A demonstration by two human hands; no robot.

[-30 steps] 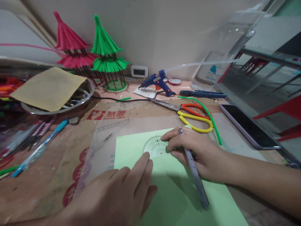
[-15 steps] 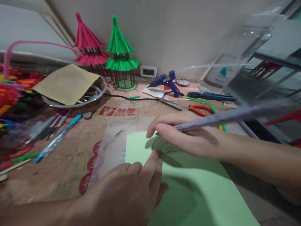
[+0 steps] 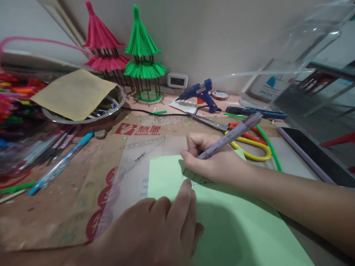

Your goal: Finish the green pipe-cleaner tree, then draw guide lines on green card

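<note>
My right hand (image 3: 215, 153) is closed around a pale purple pen (image 3: 233, 135), which slants up to the right. The pen's tip is hidden behind my fingers. Under that hand lies a light green sheet of paper (image 3: 163, 171). A clear plastic protractor (image 3: 198, 178) with black markings rests on the sheet, partly covered by my right hand. My left hand (image 3: 163, 225) is stretched out over the paper, its index fingertip pressed on the protractor's near edge. A clear set square (image 3: 141, 153) lies past the sheet's left edge.
Behind the paper are scissors (image 3: 249, 146), a blue glue gun (image 3: 199, 94), a utility knife (image 3: 256, 112) and a small clock (image 3: 177, 80). Pink (image 3: 104, 40) and green (image 3: 142, 48) pagoda models stand by the wall. A phone (image 3: 316, 155) lies right; pens and a bowl (image 3: 83, 120) are left.
My right hand has turned, so the pen stands steeper and the scissors' yellow handle and phone now show. My left index finger still presses the protractor. The view has shifted slightly.
</note>
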